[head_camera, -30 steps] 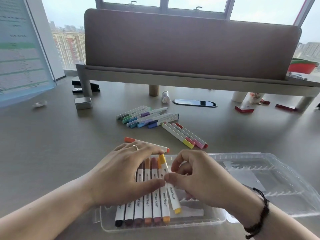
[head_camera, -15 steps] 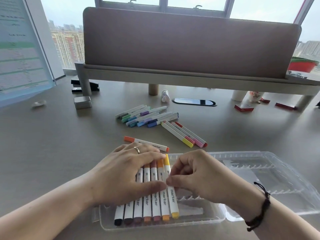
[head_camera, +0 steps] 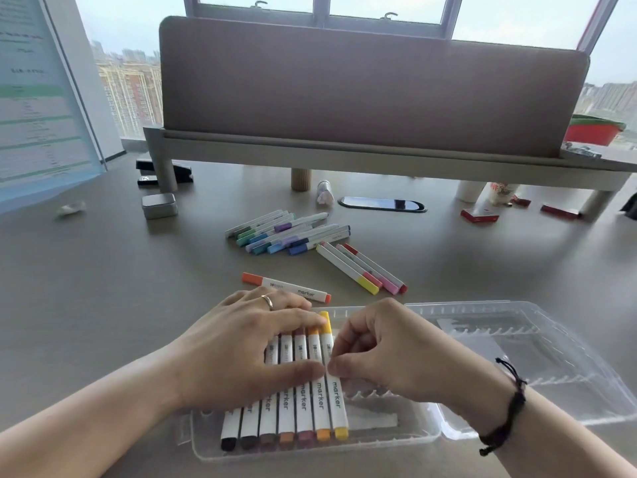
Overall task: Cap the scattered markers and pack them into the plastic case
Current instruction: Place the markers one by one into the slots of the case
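Seven capped markers [head_camera: 293, 401] are already seated in the plastic case [head_camera: 396, 439], pressed flat by the spread left hand [head_camera: 241, 346] while the yellow marker [head_camera: 333, 381] is pinched by the right hand [head_camera: 389, 353]; the orange marker [head_camera: 286, 287] and two loose groups [head_camera: 286, 232] on the counter [head_camera: 103, 288] are judged still unpacked.

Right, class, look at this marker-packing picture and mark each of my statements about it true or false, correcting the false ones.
1. Seven markers lie side by side in the plastic case. True.
2. The yellow marker sits at the right end of that row. True.
3. The orange marker on the desk is inside the case. False: it lies on the desk beyond the case.
4. The left hand wears a black bracelet. False: it wears a ring; the bracelet is on the right wrist.
5. The right hand pinches the yellow marker. True.
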A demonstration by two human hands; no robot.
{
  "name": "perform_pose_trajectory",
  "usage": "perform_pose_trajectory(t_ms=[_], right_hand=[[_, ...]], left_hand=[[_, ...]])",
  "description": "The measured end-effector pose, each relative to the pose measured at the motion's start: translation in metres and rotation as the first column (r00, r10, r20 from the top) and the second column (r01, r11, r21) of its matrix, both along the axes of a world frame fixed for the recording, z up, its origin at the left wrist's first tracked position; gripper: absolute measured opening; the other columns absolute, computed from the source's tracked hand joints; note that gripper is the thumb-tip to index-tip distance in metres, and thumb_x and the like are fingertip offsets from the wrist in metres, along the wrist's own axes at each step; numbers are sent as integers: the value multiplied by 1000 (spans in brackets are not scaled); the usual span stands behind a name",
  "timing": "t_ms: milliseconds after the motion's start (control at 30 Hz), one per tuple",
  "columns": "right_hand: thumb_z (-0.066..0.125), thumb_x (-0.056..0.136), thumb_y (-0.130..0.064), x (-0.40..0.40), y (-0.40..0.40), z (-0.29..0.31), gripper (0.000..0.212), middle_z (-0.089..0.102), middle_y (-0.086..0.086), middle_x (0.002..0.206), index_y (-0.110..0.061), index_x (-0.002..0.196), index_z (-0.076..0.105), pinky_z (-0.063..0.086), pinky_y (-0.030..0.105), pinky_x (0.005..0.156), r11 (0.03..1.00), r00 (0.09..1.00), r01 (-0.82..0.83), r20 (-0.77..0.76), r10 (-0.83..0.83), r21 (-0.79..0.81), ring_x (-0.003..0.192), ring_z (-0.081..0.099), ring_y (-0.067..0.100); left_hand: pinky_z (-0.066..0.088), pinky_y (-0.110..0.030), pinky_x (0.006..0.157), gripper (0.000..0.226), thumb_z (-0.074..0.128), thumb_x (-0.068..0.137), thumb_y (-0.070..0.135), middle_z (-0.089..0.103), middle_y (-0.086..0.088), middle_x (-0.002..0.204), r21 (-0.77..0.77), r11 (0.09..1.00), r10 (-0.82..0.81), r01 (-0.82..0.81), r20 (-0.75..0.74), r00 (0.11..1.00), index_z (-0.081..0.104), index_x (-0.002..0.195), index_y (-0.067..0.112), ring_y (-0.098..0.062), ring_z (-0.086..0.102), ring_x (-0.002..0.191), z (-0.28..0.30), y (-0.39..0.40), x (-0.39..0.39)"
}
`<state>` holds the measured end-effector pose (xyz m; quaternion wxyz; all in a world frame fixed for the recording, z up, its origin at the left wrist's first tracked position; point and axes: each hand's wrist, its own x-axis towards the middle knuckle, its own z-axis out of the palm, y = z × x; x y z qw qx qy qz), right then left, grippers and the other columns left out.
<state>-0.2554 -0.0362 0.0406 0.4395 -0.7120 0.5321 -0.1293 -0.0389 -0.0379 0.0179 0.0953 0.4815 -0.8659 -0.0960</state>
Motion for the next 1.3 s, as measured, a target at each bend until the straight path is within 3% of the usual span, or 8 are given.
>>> perform_pose_trajectory(t_ms=[300,433,533,667,867,1000,1200,1300], right_hand=[[81,82,-18,-5,-3,-1,7,76,1,72,-13,82,75,49,18,50,999,997,18,75,-15,-43,53,61,6],[80,80,-11,-20,-36,-2,6,73,4,66,-13,78,75,40,18,48,928,950,285,200,-241,-238,47,49,8],[78,80,-18,-23,-67,-6,4,71,-6,75,-22,82,76,39,17,54,838,939,282,-45,-342,-467,61,56,6],[69,81,-21,-11,-92,-15,13,65,-7,88,-24,92,76,48,24,69,833,898,151,-279,-340,-532,87,62,17],[62,77,-23,3,-105,-19,12,65,-1,77,-15,79,70,56,31,61,796,837,121,-369,-403,-593,73,63,25],[54,75,-19,7,-101,-22,16,47,1,60,-8,63,53,36,24,50,804,814,87,-424,-398,-588,60,48,28],[58,83,-22,7,-77,-7,22,69,14,83,-4,81,69,55,41,64,821,893,165,-270,-360,-547,79,62,35],[64,91,-32,1,-51,3,20,70,0,77,-17,80,70,52,30,65,853,942,195,-148,-300,-483,70,63,14]], left_hand=[[17,-11,105,56,34,81,85,26,47,137,41,999,-13,13,-22,1000,36,134,67,37,6,117,-1,-3,2],[17,-13,104,52,34,84,81,28,44,139,52,999,-13,15,-30,999,39,134,66,38,6,114,-1,-4,2],[18,-16,109,54,32,82,84,32,40,142,60,998,-5,7,-38,999,37,134,66,29,15,120,-2,-6,3],[22,-20,112,53,31,84,84,33,40,138,70,997,-5,8,-40,999,34,133,66,18,23,126,-4,-8,7],[34,-19,98,49,36,83,84,42,36,116,66,998,32,-25,-110,993,46,125,61,14,38,112,-4,-13,14],[38,-20,87,49,36,82,85,48,31,102,-1,999,43,-43,-119,992,56,115,55,11,45,97,-6,-13,15],[44,-22,84,52,33,84,83,51,29,107,-92,993,52,-72,-205,977,67,107,51,8,51,94,-6,-12,16],[49,-24,86,50,40,87,80,47,31,118,-188,975,64,-121,-281,958,64,112,44,9,53,100,-9,-14,19]])
